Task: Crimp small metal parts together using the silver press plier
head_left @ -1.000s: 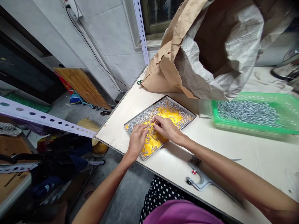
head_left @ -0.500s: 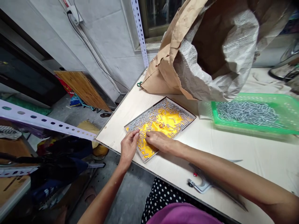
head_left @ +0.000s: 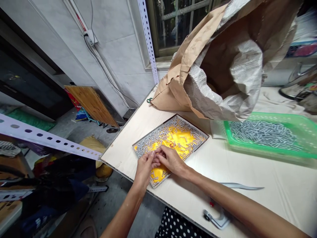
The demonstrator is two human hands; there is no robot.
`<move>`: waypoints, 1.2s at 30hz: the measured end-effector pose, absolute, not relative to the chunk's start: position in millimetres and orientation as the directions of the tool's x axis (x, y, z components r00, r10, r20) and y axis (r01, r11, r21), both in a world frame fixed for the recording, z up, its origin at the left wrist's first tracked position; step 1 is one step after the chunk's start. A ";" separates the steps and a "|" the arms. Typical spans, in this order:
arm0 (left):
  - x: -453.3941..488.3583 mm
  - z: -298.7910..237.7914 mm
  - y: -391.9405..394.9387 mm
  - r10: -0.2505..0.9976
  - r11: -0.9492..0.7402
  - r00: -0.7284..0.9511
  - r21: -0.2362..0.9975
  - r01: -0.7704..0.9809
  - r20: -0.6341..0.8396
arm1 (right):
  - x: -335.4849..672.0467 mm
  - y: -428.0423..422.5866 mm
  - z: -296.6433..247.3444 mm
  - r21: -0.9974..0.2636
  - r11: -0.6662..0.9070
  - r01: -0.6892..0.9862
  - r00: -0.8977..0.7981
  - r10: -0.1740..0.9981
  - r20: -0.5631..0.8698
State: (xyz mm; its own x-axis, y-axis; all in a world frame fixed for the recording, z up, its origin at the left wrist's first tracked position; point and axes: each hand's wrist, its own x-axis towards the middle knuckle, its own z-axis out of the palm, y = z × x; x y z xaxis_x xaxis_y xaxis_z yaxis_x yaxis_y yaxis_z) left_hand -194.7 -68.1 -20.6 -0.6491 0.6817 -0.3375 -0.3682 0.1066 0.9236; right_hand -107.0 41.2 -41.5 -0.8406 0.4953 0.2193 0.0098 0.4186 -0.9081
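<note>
Metal bits (head_left: 148, 140), like tiny screws, lie in a flat tray (head_left: 193, 150) on the worktop (head_left: 121, 155), near its L corner. From far L: a white strip w/ holes (head_left: 49, 137) runs slantwise up to that corner, & past it a wood board (head_left: 91, 102) stands tilted near the wall. Next comes the L hand (head_left: 145, 167), over the near L part of the tray, thumb & fingers bent in. A tall strip w/ holes (head_left: 148, 39) goes up by the window (head_left: 183, 23), & some green loops (head_left: 149, 100) lie below it, just beside the bag. Tray bottom is yellow; bits are thick along the back & thin in the middle. R hand (head_left: 173, 162) comes in from the R, its fingertips right up by the L ones, maybe touching. Each grip is pinched small, but can't tell if a bit is b/w the fingers. Behind the tray a big brown paper bag (head_left: 173, 94) w/ a white inside gapes wide. Nearer, a silver tool (head_left: 218, 220) is partly under the R arm, w/ a thin grey blade-like strip (head_left: 242, 186) on the arm's far side. At far R, a green basket (head_left: 272, 152) holds lots more silver bits (head_left: 262, 134).
</note>
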 end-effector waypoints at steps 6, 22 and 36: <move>-193.6 -19.5 -70.0 0.677 0.105 -0.637 0.904 -0.414 -0.370 | -107.3 40.7 -38.8 -0.909 0.410 -0.073 -0.802 0.517 0.298; -193.6 -29.0 -69.3 0.658 0.058 -0.718 0.966 -0.253 -0.227 | -110.5 38.8 -30.9 -0.942 0.318 0.104 -0.822 0.561 0.098; -188.5 -19.0 -69.3 0.728 0.210 -0.683 0.968 0.140 -0.059 | -111.5 47.2 -32.8 -0.992 -0.117 0.035 -0.787 0.609 -0.100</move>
